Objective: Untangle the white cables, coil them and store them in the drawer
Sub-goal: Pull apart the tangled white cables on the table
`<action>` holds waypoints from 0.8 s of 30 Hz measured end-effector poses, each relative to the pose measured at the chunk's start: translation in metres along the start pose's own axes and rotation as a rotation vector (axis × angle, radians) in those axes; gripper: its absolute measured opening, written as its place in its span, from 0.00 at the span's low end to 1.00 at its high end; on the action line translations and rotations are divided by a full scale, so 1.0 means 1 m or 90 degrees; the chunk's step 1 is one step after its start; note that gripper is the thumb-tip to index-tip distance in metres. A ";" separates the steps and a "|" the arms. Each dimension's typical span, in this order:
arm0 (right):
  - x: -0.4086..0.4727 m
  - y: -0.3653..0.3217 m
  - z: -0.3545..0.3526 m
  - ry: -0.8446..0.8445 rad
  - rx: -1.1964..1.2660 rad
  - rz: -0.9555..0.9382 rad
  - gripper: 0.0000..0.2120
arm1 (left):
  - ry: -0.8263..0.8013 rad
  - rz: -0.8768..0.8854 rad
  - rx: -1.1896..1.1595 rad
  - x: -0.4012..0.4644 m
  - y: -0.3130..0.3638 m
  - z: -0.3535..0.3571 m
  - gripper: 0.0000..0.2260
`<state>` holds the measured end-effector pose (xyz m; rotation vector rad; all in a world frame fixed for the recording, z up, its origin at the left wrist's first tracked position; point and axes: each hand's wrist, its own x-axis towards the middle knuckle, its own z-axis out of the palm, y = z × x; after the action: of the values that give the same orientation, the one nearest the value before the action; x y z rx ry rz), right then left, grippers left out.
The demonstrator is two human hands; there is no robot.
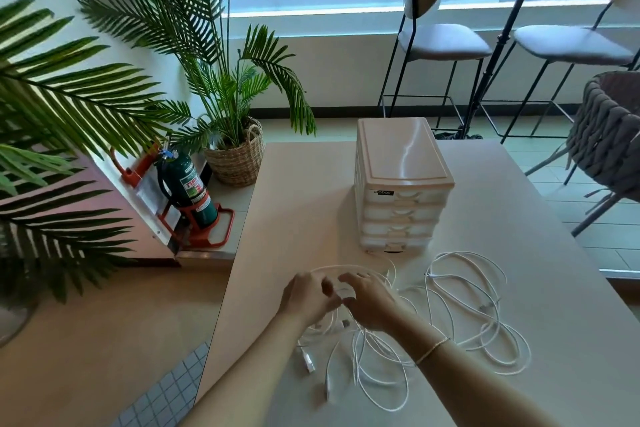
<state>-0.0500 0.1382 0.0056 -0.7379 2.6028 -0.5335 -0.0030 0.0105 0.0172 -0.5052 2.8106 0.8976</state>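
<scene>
Several white cables (464, 308) lie in loose tangled loops on the beige table (294, 204), spreading from its near middle to the right. My left hand (308, 295) and my right hand (367, 302) meet over the left part of the tangle, both pinching a white cable loop (349, 269) that arcs just beyond the fingers. Loose plug ends (308, 362) rest under my left forearm. A white plastic drawer unit (401, 184) with several shut drawers stands behind the cables.
The table's left edge drops to the floor beside my left arm. A fire extinguisher (188, 191) and a potted palm in a basket (235, 156) stand left of the table. Bar stools (440, 42) and a woven chair (609, 135) are beyond and to the right.
</scene>
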 end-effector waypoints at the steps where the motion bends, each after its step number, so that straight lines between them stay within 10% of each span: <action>1: 0.001 -0.002 -0.002 -0.001 0.003 0.000 0.18 | -0.008 0.022 -0.024 0.000 0.003 -0.003 0.07; 7: -0.001 -0.005 -0.038 0.048 0.061 0.013 0.10 | 0.069 0.049 -0.231 -0.002 0.020 -0.021 0.06; 13: -0.009 -0.025 -0.083 0.139 0.499 0.077 0.07 | -0.053 -0.028 -0.497 -0.006 0.029 -0.015 0.43; 19: -0.015 -0.031 -0.122 0.248 0.666 0.102 0.10 | -0.115 0.024 -0.379 -0.012 0.028 0.014 0.02; 24: -0.026 -0.010 -0.167 0.339 0.762 0.102 0.10 | -0.061 -0.069 -0.395 -0.007 0.005 0.020 0.10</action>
<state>-0.1010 0.1870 0.1598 0.0432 2.0714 -2.1394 0.0020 0.0281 0.0049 -0.6537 2.3509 1.7168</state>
